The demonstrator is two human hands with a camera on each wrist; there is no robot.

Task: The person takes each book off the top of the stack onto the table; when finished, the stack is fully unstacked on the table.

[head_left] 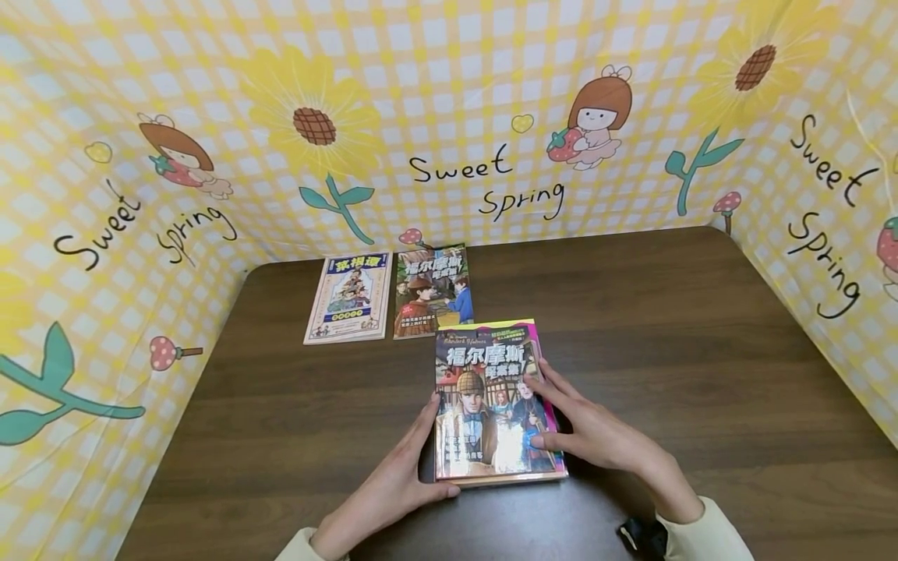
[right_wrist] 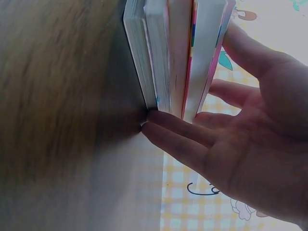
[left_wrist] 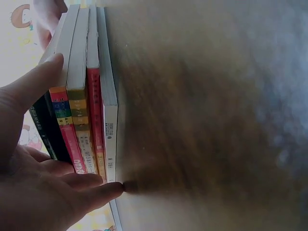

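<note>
A stack of several books (head_left: 484,413) lies in front of me in the head view, topped by a glossy comic-style cover with a man in a checked cap. Along its left side, my left hand (head_left: 400,467) touches the spines (left_wrist: 82,130) with nearly straight fingers, the thumb at the near edge. On the other side my right hand (head_left: 596,428) has its thumb over the top cover and other fingers reaching along the right edge. In the right wrist view, page edges (right_wrist: 166,62) face the right hand's extended fingers. Lower fingertips of both hands reach the table.
Behind the stack, two more books lie flat: a pale one (head_left: 348,300) and a dark illustrated one (head_left: 435,292). A small black object (head_left: 641,538) is beside the right sleeve. Yellow checked cloth (head_left: 449,117) walls the brown wooden table (head_left: 631,296) at back and sides.
</note>
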